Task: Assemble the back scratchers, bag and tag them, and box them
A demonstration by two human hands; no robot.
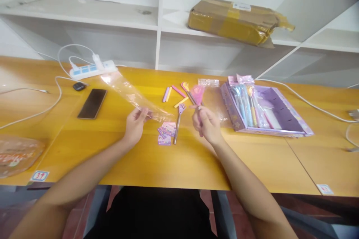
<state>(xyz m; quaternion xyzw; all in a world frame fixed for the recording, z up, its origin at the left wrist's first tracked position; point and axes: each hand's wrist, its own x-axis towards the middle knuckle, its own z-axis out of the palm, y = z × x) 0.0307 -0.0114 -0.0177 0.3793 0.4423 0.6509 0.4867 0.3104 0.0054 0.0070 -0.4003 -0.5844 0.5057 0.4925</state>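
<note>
Wht shelving (159,15) behind yel. wood tbl (168,170) (glossy top); reddish floor tiles (78,211) below.

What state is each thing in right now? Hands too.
Left hand: closed on plastic sleeve
Plastic sleeve: clear, stretched out flat
Right hand: closed on pink-headed tool
Pink-headed tool: held upright
Purple-headed tool: lying loose
Purple box: open, partly filled
Phone: lying flat, dark
Power strip: plugs inserted

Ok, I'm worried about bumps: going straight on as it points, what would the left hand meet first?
Probably the lavender stick, beyond the clear plastic sleeve that the left hand holds; depth is unclear, so it might pass above.
</note>
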